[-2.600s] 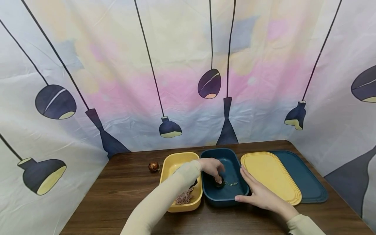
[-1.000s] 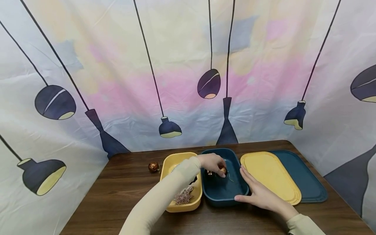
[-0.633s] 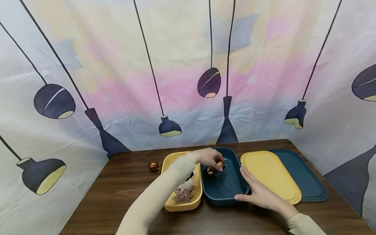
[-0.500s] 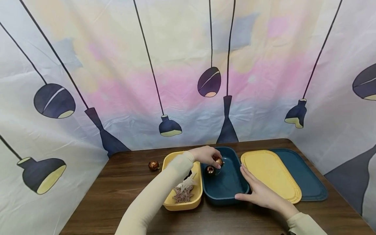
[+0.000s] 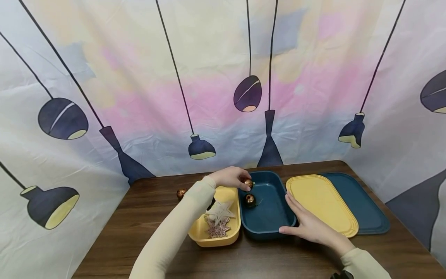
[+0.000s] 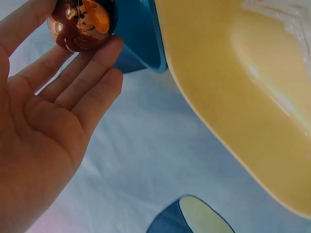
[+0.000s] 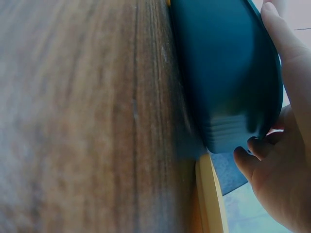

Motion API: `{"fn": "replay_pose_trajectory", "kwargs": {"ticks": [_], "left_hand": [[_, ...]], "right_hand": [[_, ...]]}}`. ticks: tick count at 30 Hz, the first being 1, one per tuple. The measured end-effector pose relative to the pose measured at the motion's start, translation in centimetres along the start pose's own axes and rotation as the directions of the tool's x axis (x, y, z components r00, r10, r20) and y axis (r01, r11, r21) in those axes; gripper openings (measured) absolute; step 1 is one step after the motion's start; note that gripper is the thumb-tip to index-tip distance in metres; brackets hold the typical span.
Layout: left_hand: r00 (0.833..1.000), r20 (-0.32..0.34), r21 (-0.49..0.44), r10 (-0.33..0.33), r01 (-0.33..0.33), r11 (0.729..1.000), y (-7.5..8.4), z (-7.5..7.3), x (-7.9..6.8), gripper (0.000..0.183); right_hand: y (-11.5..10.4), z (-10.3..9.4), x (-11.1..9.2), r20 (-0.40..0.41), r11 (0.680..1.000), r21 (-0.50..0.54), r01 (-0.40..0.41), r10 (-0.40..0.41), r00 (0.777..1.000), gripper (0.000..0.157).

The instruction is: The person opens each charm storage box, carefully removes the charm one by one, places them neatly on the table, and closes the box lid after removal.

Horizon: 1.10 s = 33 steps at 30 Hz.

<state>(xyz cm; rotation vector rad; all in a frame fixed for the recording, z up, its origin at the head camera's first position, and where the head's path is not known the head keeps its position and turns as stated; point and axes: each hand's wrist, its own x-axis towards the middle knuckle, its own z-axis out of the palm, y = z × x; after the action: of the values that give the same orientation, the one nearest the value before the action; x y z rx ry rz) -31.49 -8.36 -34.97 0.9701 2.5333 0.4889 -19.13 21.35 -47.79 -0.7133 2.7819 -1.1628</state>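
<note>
My left hand (image 5: 231, 177) pinches a shiny copper bauble (image 5: 248, 183) between thumb and fingertips, over the far left rim of the dark blue box (image 5: 268, 224). In the left wrist view the same bauble (image 6: 81, 25) sits at the fingertips. A second copper bauble (image 5: 249, 200) lies inside the blue box near its left wall. My right hand (image 5: 308, 223) rests against that box's right side, fingers fairly straight and thumb at the near corner. Left of it, the yellow box (image 5: 230, 242) contains a whitish star (image 5: 221, 212) and a pinkish star (image 5: 218, 228); my left forearm covers part of it.
Another copper bauble (image 5: 180, 193) lies on the wooden table (image 5: 139, 217), left of the yellow box. A yellow lid (image 5: 322, 201) partly overlaps a dark blue lid (image 5: 366, 205) on the right. A patterned cloth (image 5: 216, 77) hangs behind.
My left hand has picked up a bauble within the blue box and carried it up and left to the rim. The stars in the yellow box are more exposed. My right hand stays put.
</note>
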Motion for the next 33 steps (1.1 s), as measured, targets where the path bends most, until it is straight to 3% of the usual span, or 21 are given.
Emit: {"fn": "replay_pose_trajectory", "kwargs": {"ticks": [15, 21, 33], "left_hand": [[0.989, -0.141, -0.104, -0.040, 0.026, 0.994, -2.5, -2.0, -4.4, 0.049], [0.975, -0.220, -0.124, -0.039, 0.012, 0.992, -3.3, -2.7, -6.3, 0.049], [0.942, -0.318, -0.188, -0.106, 0.047, 0.981, -4.6, -3.6, -10.6, 0.056]], "right_hand": [[0.3, 0.4, -0.3, 0.017, 1.000, 0.023, -0.006, 0.006, 1.000, 0.105], [0.2, 0.2, -0.1, 0.018, 1.000, 0.024, -0.006, 0.005, 1.000, 0.104], [0.0, -0.1, -0.1, 0.020, 1.000, 0.021, -0.004, 0.004, 1.000, 0.105]]}}
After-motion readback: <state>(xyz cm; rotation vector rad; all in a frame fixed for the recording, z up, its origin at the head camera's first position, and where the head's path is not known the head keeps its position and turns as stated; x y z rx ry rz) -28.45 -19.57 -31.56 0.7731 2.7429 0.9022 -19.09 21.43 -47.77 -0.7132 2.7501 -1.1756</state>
